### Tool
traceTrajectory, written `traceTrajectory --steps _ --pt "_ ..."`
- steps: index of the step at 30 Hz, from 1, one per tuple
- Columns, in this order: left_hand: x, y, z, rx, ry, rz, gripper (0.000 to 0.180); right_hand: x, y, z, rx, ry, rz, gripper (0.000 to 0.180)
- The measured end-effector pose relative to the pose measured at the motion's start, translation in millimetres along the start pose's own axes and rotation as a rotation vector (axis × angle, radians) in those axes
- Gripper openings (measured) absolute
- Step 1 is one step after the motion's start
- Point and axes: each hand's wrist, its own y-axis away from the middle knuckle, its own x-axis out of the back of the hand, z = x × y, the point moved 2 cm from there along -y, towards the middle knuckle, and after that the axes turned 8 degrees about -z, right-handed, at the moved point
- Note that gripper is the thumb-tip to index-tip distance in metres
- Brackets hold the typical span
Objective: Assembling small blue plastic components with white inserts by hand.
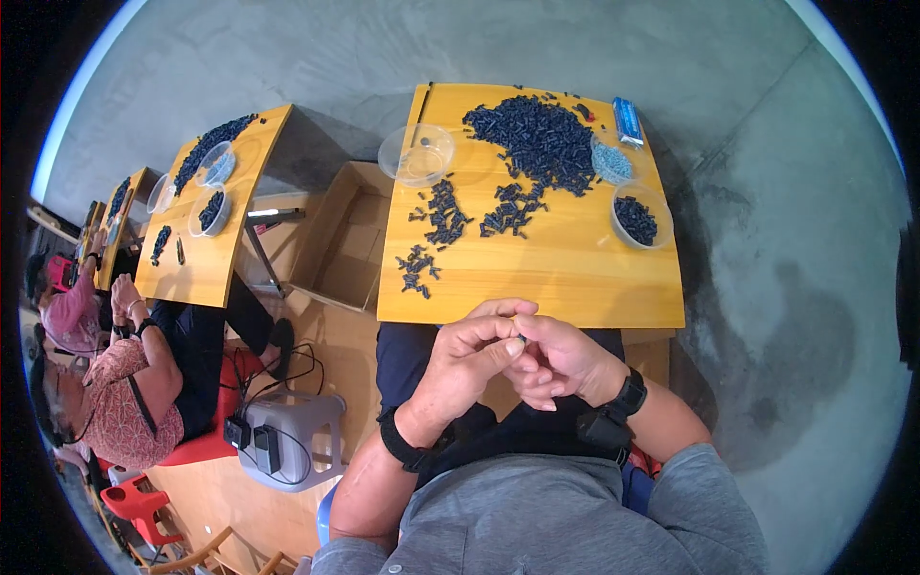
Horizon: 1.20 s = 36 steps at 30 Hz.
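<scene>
Left hand (468, 356) and right hand (561, 359) meet at the table (537, 287) edge, fingertips pinching 1 small dark piece (521, 338) between them. Big pile (537, 139) unsorted; 3 small clusters (446, 216) laid out; right bowl (640, 217) partly filled.

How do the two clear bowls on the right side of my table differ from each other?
The near bowl holds dark blue pieces like the pile; the far bowl holds smaller, pale grey-blue bits. The near bowl looks a little wider and sits at the table's right edge; the far bowl sits further in, against the pile. Both are clear, round, upright and only partly filled.
</scene>
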Motion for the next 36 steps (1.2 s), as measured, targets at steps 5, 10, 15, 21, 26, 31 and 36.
traceTrajectory --steps 5,10,15,21,26,31,36 --pt "2.7 1.0 2.5 0.051 -0.006 0.025 0.012 -10.6 -7.7 6.3 0.034 -0.097 0.148 0.048" --pt "9.4 2.8 -2.6 0.076 -0.018 -0.015 0.014 -15.7 -14.7 16.9 0.094 -0.215 0.229 0.046" --pt "14.1 4.2 -10.4 0.135 0.025 0.028 0.013 -10.9 -20.1 23.0 0.171 -0.225 0.235 0.045" --pt "15.5 2.3 -10.4 0.256 0.075 0.072 0.014 -4.1 -15.1 15.5 0.097 -0.212 0.227 0.048" --pt "13.3 -3.7 -39.6 0.196 -0.005 0.156 0.02 16.2 -1.7 12.4 0.087 -0.037 0.385 0.047" --pt "22.3 -7.6 -59.0 0.245 -0.027 0.185 0.039 56.5 40.7 -35.6 0.343 0.646 0.922 0.04" --pt "46.8 -16.1 -73.9 0.387 -0.215 0.277 0.034 118.5 106.3 -122.9 0.421 1.563 1.424 0.029"
